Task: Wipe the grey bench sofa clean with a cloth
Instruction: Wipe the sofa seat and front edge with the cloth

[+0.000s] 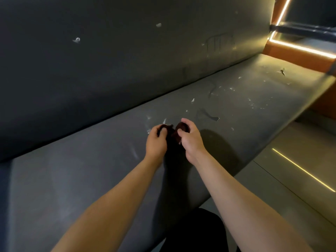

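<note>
dark cloth (181,128) bunched, pinched by left grip (156,140) and right grip (190,140) above grey bench sofa (91,179) | pale flecks (192,100) seen unwiped toward 2 o'clock | wiping judged barely begun

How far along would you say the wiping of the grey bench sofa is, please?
Barely started, I think. Done: nothing looks clearly wiped. In hand: left hand and right hand both grip the dark cloth over the seat. Left: pale flecks scattered over the seat and two marks on the backrest.
</note>
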`<control>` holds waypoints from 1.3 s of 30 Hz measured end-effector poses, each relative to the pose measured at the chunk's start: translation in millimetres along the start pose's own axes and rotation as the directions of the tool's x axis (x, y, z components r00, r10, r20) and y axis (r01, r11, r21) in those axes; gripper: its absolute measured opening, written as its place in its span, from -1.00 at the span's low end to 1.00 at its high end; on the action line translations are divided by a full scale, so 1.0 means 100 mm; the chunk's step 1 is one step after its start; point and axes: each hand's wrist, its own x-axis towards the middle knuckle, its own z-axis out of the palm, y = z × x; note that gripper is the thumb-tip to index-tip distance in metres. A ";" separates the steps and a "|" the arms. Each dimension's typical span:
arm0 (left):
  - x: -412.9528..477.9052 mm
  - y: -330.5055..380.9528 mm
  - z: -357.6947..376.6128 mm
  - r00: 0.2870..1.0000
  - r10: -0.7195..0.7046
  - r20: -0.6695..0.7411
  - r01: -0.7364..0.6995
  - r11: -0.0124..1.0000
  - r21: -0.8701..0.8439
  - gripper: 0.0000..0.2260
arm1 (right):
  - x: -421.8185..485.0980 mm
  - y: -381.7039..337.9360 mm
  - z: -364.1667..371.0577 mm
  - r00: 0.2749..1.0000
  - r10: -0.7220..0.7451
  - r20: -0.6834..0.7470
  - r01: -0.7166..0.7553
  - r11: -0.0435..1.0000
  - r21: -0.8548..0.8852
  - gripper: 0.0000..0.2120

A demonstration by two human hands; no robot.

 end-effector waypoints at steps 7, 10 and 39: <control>0.05 0.32 0.05 0.993 -0.112 -0.034 0.099 0.961 -0.258 -0.90 | 0.00 -0.18 -0.39 0.937 -0.303 -0.175 0.125 0.758 -0.641 -0.87; -0.01 0.47 0.16 0.987 -0.163 0.019 0.161 0.940 -0.300 -0.87 | -0.02 -0.25 -0.45 0.917 -0.383 -0.112 0.124 0.541 -0.832 -0.87; -0.20 0.51 0.59 0.963 -0.218 0.158 0.249 0.943 -0.219 -0.92 | -0.19 -0.93 -0.73 0.977 -0.179 -0.112 0.097 0.849 -0.519 -0.85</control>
